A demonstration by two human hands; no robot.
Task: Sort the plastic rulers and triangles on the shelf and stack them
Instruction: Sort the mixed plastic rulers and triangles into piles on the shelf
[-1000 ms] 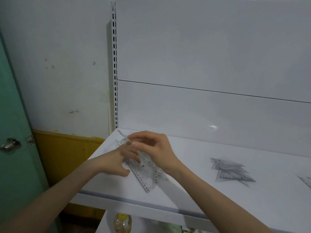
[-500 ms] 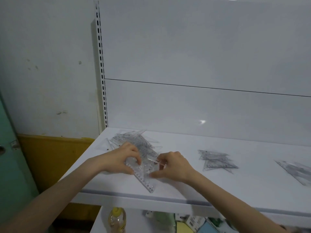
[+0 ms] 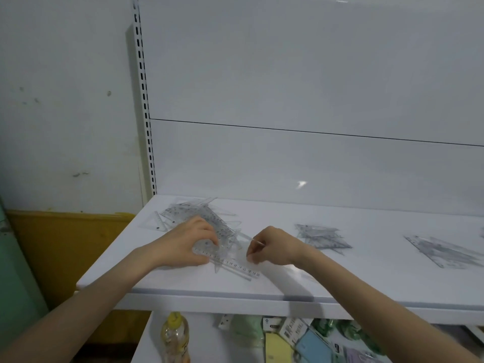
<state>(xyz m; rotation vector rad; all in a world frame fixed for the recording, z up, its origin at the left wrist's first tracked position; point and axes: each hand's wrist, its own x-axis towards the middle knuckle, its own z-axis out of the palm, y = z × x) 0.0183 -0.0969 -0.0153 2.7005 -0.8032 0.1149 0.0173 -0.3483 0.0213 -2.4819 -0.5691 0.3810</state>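
On the shelf (image 3: 340, 284), one end of the long ruler (image 3: 237, 267) is pinched in the grip of the left hand (image 3: 187, 244), so the mixed pile (image 3: 199, 214) is not dragged along. A thin clear piece (image 3: 253, 240) is pinched in the grip of the right hand (image 3: 273, 247), likely to be pulled free.

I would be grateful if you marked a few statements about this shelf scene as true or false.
1. The left hand grips one end of the straight ruler. True.
2. The right hand lies flat and open on the shelf. False: its curled fingers pinch a clear piece.
3. The bottle below the shelf has a red cap. False: the cap is yellow.
4. To the right of the hands lie a middle pile and a far pile. True.
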